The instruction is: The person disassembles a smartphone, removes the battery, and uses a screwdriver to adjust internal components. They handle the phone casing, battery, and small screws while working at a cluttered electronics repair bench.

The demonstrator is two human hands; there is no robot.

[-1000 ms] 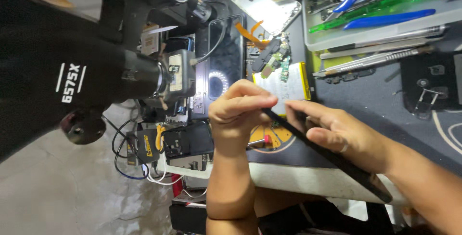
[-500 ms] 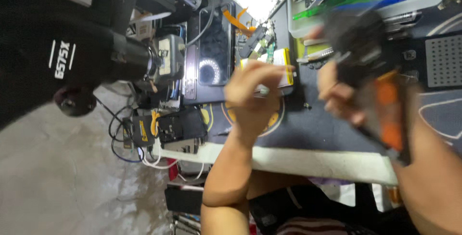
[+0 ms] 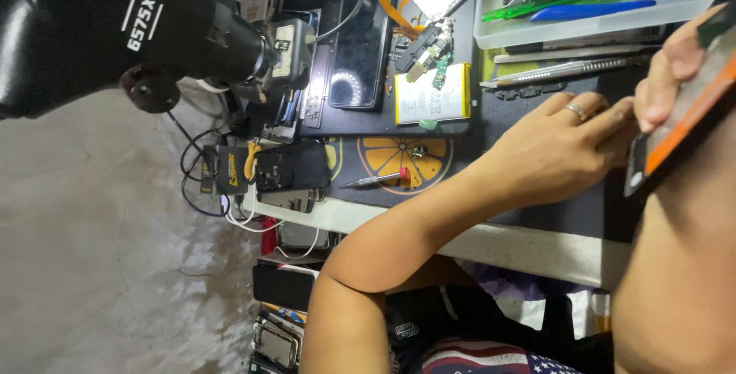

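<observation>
Both hands grip one phone — left hand (image 3: 563, 148), right hand (image 3: 675, 75), phone (image 3: 682, 125)

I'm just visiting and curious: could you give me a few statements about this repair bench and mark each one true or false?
1. The left hand wears a ring. True.
2. The right hand grips a flat device with an orange edge. True.
3. The left hand holds the red-handled screwdriver. False: it lies on the mat, apart from both hands.
4. The clear tray of tools sits on the floor. False: it is on the bench, at the far side of the mat.
5. A yellow-edged battery lies on the bench. True.
</observation>
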